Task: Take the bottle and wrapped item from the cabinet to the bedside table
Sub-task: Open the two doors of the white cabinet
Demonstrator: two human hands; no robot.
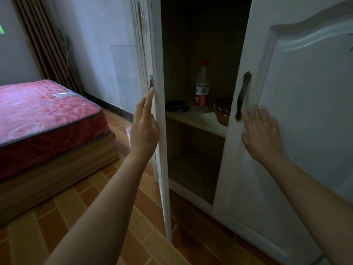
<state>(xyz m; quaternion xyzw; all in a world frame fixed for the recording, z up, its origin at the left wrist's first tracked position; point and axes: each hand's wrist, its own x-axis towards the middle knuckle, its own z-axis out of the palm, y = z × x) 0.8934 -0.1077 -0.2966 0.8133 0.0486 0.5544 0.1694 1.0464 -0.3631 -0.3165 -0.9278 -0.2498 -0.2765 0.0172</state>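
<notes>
far left of both hands sat a bed (44,119) with a red mattress, well apart from the work. the left hand (144,127) lay flat and loose against the edge of the left door (159,131), fingers straight, grasping nothing, its fingertips just under that door's handle. between the hands the cabinet (194,44) stood open, and on its shelf (202,121), just right of the left hand, lay a dark flat item (176,106) too dim to identify. beyond it, about midway between the hands, stood the bottle (202,87), upright, with a red cap and red label. nearer the right hand, half hidden behind the right door (305,111), sat a gold wrapped item (223,111), touching nothing that could be seen. the right hand (260,134) rested open and spread on the right door, just right of its dark handle (241,95), holding nothing. the bottle looked like thin plastic, probably light, smooth and a little squashy, best taken around the label or the neck. the wrapped item seemed light and crinkly, likely easy to crush, so a gentle cupping grip from the side would suit. neither had been lifted yet.
</notes>
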